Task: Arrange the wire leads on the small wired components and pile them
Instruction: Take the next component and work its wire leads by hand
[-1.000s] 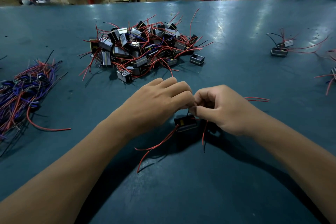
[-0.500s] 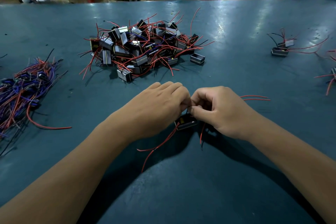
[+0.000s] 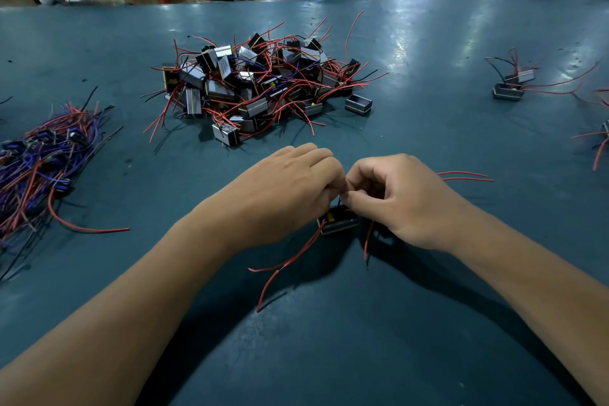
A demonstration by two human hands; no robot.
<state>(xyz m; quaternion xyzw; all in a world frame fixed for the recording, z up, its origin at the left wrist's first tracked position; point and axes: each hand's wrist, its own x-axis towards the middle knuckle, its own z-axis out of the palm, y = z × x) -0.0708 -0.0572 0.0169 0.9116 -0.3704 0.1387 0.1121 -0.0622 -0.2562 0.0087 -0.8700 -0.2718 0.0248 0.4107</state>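
Change: both hands sit slightly closer together than a second ago.
Left hand (image 3: 290,188): fingers curled, pinching leads.
Right hand (image 3: 403,198): pinching leads above component (image 3: 339,222).
Component: on tabletop (image 3: 428,323), beneath the fingertips.
Pile (image 3: 260,89): beyond both hands.

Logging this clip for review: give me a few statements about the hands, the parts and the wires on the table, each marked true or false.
1. Both hands meet over one small component near the middle of the table. True.
2. The left hand rests flat on the big pile. False: it is at the component, well short of the pile.
3. Red wires trail from the component toward the person. True.
4. The bundle with purple wires lies at the right edge. False: it lies at the left.
5. The right hand has its fingers curled at the component's top. True.
6. The table is bright yellow. False: it is dark teal.
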